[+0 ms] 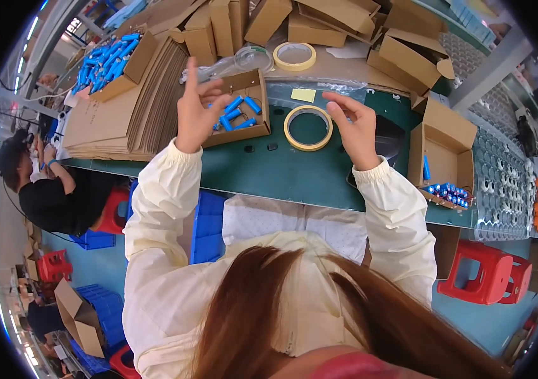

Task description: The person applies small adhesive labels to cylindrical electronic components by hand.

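Observation:
My left hand [199, 115] is raised with its fingers spread, holding nothing I can see. It is over the left side of a small open cardboard box [261, 95] that holds several blue cylindrical cells [232, 105]. To the right, my right hand [356, 128] hovers over the green table [269, 174], index finger stretched out and thumb a little apart, nothing visible between them. A roll of yellowish tape [308, 146] lies flat just left of this hand. Behind the roll is a yellow paper note [303, 95]. A black object [389, 140] is partly hidden behind my right wrist.
Flattened cardboard [114, 126] is stacked at the left, with a box full of blue cells [108, 60] on it. Another tape roll [294, 56] lies among boxes at the back. On the right stand a box with wired cells [449, 193] and clear plastic trays [502, 183].

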`<state>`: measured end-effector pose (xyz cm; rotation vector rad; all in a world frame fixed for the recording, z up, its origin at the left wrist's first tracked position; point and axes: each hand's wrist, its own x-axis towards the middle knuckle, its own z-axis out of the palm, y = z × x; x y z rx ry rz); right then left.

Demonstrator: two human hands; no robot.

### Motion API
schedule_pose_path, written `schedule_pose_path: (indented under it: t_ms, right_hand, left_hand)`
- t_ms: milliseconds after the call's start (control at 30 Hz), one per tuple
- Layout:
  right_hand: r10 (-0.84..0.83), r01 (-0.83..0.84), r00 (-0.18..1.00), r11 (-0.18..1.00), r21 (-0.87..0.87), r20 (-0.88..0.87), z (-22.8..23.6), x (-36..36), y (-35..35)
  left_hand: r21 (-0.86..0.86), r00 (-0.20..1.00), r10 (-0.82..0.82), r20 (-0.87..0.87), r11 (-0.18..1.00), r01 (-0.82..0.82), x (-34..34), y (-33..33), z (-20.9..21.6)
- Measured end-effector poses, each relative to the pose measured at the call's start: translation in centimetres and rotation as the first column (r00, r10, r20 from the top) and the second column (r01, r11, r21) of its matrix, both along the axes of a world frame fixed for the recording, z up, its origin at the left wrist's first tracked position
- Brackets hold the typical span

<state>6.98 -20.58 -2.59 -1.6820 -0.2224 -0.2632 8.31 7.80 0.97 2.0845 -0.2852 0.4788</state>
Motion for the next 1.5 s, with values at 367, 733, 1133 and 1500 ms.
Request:
schedule_pose_path:
  t_ms: [367, 733, 1133, 1500]
  right_hand:
    - [0.213, -0.266, 0.948, 0.939, 0.217, 0.238, 2.1, -0.9, -0.4]
    - [0.129, -0.195, 0.972, 0.906, 0.375, 0.196, 1.8, -0.9, -0.9]
    - [-0.081, 0.190, 0.872, 0.965, -0.181, 0.483, 6.0, -9.5, -7.9]
    - [-0.221, 0.084, 0.969, 0.710, -0.699, -0.108, 2.9, -6.9, -19.4]
  left_hand:
    - [-0.574, 0.630, -0.743, -0.227, 0.625, 0.529, -4.7, -9.4, 0.9]
    - [-0.573, 0.576, -0.776, -0.258, 0.603, 0.555, -4.5, -13.0, -0.2]
    - [-0.157, 0.751, -0.647, -0.128, 0.761, 0.629, -3.2, -14.3, -1.3]
    - [0.007, 0.742, -0.651, 0.161, 0.752, 0.659, -2.4, -15.6, -4.9]
